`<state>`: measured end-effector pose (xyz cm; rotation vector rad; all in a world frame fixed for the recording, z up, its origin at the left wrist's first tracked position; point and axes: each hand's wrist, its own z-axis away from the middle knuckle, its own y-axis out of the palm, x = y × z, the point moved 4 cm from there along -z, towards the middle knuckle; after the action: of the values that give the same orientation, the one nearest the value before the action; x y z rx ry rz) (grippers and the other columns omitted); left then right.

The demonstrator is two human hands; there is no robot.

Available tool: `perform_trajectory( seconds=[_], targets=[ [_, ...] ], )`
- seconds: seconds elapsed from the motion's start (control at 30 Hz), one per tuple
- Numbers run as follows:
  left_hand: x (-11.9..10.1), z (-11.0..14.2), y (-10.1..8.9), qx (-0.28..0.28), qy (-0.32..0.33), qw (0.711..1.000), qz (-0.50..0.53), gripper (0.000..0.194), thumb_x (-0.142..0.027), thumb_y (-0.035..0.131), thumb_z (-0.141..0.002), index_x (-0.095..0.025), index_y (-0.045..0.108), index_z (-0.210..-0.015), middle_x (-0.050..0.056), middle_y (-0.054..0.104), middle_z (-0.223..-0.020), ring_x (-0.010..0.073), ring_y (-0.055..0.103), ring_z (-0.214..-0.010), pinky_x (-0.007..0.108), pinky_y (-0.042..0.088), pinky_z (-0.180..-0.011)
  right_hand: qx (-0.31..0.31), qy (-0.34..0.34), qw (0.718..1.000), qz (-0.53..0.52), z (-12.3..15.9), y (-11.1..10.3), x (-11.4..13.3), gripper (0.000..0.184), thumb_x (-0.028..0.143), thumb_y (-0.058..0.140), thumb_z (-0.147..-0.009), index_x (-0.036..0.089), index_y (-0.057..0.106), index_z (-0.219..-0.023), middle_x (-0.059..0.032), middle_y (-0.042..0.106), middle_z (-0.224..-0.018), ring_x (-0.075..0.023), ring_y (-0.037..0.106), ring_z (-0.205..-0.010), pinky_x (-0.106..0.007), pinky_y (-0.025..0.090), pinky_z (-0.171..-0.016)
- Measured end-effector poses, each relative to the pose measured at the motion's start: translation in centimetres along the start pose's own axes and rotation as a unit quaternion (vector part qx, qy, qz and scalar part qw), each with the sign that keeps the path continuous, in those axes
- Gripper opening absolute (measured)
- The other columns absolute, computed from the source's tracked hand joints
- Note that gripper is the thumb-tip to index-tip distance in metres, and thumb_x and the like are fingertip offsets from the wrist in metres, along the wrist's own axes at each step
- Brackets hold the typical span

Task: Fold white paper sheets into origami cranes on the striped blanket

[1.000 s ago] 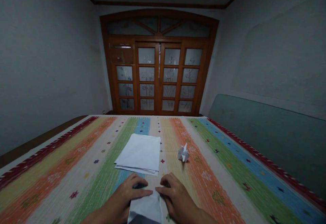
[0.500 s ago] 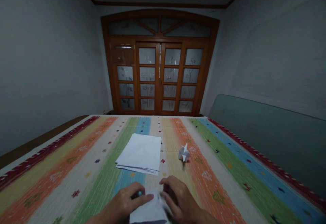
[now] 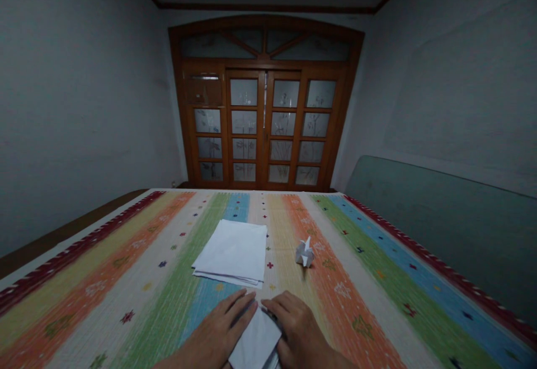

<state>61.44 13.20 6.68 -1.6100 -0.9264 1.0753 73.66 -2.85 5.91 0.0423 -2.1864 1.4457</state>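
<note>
My left hand (image 3: 213,332) and right hand (image 3: 297,330) lie open and flat against the folded white paper (image 3: 255,341) at the near side of the striped cover (image 3: 377,302). Farther away sits a paper stack (image 3: 230,251), with an origami crane (image 3: 305,253) to its right.

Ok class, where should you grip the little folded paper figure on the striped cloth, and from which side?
Pinch the folded paper figure low at its wide base, probably coming from above with fingers on either side. Its thin upright tip looks too slight to hold, and the right hand lies nearer.
</note>
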Motion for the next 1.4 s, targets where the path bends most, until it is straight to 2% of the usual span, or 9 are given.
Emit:
perform_trajectory(
  seconds=[0.07, 0.17, 0.4, 0.63, 0.8, 0.93, 1.07, 1.27, 1.4],
  targets=[
    [-0.3, 0.0, -0.2, 0.024, 0.011, 1.000, 0.011, 0.107, -0.006, 0.057, -0.074, -0.025, 0.003, -0.164, 0.010, 0.020, -0.171, 0.0349, 0.021, -0.154, 0.051, 0.029, -0.124, -0.012, 0.012, 1.000, 0.009, 0.0, 0.1, -0.2, 0.065, 0.002, 0.056, -0.058, 0.016, 0.072, -0.120, -0.0128, 0.075, -0.111, -0.0295, 0.064, -0.103, -0.039, 0.051, -0.093],
    [-0.6, 0.0, -0.6, 0.035, 0.016, 0.999, 0.018, 0.106, -0.008, 0.057, -0.079, -0.028, -0.003, -0.164, 0.010, 0.017, -0.172, 0.0341, 0.021, -0.155, 0.052, 0.031, -0.123, -0.028, 0.017, 0.999, 0.016, 0.0, 0.1, -0.3, 0.056, -0.002, 0.056, -0.063, 0.018, 0.075, -0.113, -0.0109, 0.076, -0.106, -0.0280, 0.064, -0.100, -0.037, 0.050, -0.089],
    [-0.4, 0.3, -0.2, 0.039, 0.018, 0.998, 0.044, 0.109, -0.012, 0.066, -0.082, -0.033, -0.005, -0.163, 0.012, 0.018, -0.172, 0.0364, 0.029, -0.152, 0.052, 0.035, -0.121, -0.067, 0.031, 0.997, 0.022, 0.0, -0.3, -0.2, 0.034, -0.004, 0.059, -0.071, 0.019, 0.073, -0.091, -0.0078, 0.074, -0.094, -0.0248, 0.066, -0.091, -0.032, 0.048, -0.080],
    [-0.1, 0.2, 0.3, 0.052, 0.021, 0.997, 0.050, 0.107, -0.015, 0.067, -0.084, -0.035, -0.002, -0.164, 0.010, 0.014, -0.172, 0.0383, 0.029, -0.152, 0.055, 0.036, -0.120, -0.087, 0.045, 0.994, 0.050, 0.3, 0.0, -0.7, 0.037, -0.007, 0.055, -0.062, 0.019, 0.069, -0.084, -0.0074, 0.072, -0.088, -0.0244, 0.065, -0.086, -0.031, 0.047, -0.075],
    [0.1, 0.2, 0.6, 0.070, 0.013, 0.996, 0.046, 0.105, -0.015, 0.067, -0.085, -0.033, -0.001, -0.164, 0.010, 0.012, -0.172, 0.0374, 0.024, -0.154, 0.056, 0.033, -0.121, -0.044, 0.023, 0.998, 0.048, 0.6, -0.1, -0.6, 0.052, -0.004, 0.054, -0.056, 0.018, 0.070, -0.099, -0.0098, 0.073, -0.100, -0.0272, 0.064, -0.095, -0.035, 0.049, -0.083],
    [0.0, 0.0, 0.1, 0.074, 0.007, 0.996, 0.038, 0.103, -0.014, 0.066, -0.084, -0.031, 0.005, -0.164, 0.010, 0.013, -0.172, 0.0365, 0.022, -0.155, 0.057, 0.032, -0.121, 0.001, -0.074, 0.997, 0.033, 0.5, -0.4, 0.1, 0.052, -0.001, 0.055, -0.056, 0.019, 0.068, -0.103, -0.0116, 0.072, -0.107, -0.0273, 0.064, -0.098, -0.035, 0.050, -0.085],
    [-0.1, 0.1, -1.2, 0.045, 0.017, 0.998, 0.038, 0.099, -0.020, 0.067, -0.086, -0.030, 0.008, -0.164, 0.009, 0.015, -0.172, 0.0362, 0.021, -0.155, 0.056, 0.029, -0.123, 0.007, -0.156, 0.988, -0.001, 0.5, -0.9, 0.6, 0.045, 0.001, 0.056, -0.067, 0.021, 0.066, -0.107, -0.0118, 0.071, -0.106, -0.0256, 0.064, -0.097, -0.033, 0.051, -0.083],
    [0.0, 0.5, -2.5, 0.025, 0.005, 0.999, 0.040, 0.096, -0.021, 0.068, -0.087, -0.031, 0.011, -0.164, 0.006, 0.021, -0.170, 0.0357, 0.024, -0.155, 0.053, 0.029, -0.124, 0.034, -0.170, 0.983, -0.058, 0.9, -1.4, 0.2, 0.047, 0.007, 0.061, -0.075, 0.022, 0.067, -0.119, -0.0134, 0.071, -0.118, -0.0256, 0.068, -0.106, -0.033, 0.054, -0.089],
    [-0.1, 0.6, -2.7, 0.021, 0.015, 0.999, 0.041, 0.096, -0.024, 0.069, -0.089, -0.031, 0.009, -0.164, 0.006, 0.020, -0.170, 0.0353, 0.025, -0.154, 0.052, 0.030, -0.124, 0.058, -0.151, 0.984, -0.069, 1.5, -3.0, 0.6, 0.053, 0.005, 0.056, -0.077, 0.021, 0.069, -0.126, -0.0143, 0.070, -0.128, -0.0256, 0.066, -0.119, -0.034, 0.053, -0.100]
  ],
)
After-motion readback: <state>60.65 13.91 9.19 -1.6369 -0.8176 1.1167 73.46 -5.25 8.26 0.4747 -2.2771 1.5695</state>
